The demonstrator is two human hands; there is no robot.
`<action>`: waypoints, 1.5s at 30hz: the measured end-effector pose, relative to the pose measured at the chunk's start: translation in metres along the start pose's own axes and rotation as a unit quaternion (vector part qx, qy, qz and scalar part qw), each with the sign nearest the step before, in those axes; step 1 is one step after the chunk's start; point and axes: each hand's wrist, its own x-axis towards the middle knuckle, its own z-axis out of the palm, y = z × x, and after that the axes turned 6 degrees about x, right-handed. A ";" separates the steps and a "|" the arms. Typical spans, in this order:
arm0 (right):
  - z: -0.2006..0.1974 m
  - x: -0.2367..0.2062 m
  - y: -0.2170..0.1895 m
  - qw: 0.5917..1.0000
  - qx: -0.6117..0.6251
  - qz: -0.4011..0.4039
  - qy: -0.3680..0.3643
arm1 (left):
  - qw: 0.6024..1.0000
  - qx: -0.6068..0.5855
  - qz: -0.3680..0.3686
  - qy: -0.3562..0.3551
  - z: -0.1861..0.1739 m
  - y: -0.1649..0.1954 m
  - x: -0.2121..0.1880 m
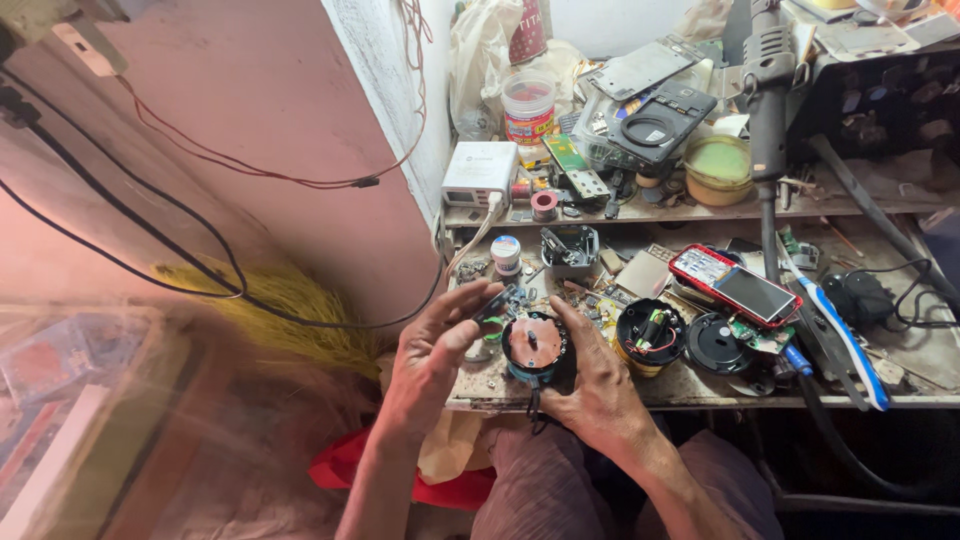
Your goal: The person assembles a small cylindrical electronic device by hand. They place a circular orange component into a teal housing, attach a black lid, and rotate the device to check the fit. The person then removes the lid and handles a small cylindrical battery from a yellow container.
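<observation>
A small round device [533,346], with a copper-coloured disc on its face and a teal rim below, is held at the front edge of a cluttered workbench [930,362]. It is cupped from the right by the right hand [598,385], whose fingers are curled around its side and thumb laid along its edge. A small dark circuit board [497,302] is pinched between the thumb and fingertips of the left hand [432,355], just to the upper left of the device and nearly touching it. A black cable [533,405] is seen hanging from beneath the device.

Just beside the right hand, an open round black housing [650,335] with wires inside is set on the bench, and next to it a black circular cover [714,343]. Farther right, a red phone [735,284] lies face up. A blue-and-white toothbrush [846,340] is laid near the bench's edge. Behind, a white charger box [480,171] stands on the shelf.
</observation>
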 end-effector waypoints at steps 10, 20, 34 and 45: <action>-0.002 -0.003 0.001 1.000 -0.006 -0.010 -0.002 | 0.986 0.070 -0.096 0.117 -0.020 -0.022 -0.041; 0.002 -0.001 -0.004 1.000 -0.002 0.001 -0.001 | 0.968 0.148 -0.191 0.063 -0.045 -0.051 -0.016; 0.005 -0.002 -0.002 1.000 0.000 -0.003 0.004 | 0.909 0.396 0.002 0.130 -0.025 -0.028 -0.018; 0.007 -0.002 -0.001 1.000 -0.017 0.002 -0.002 | 0.886 0.437 -0.037 0.152 -0.024 -0.025 -0.018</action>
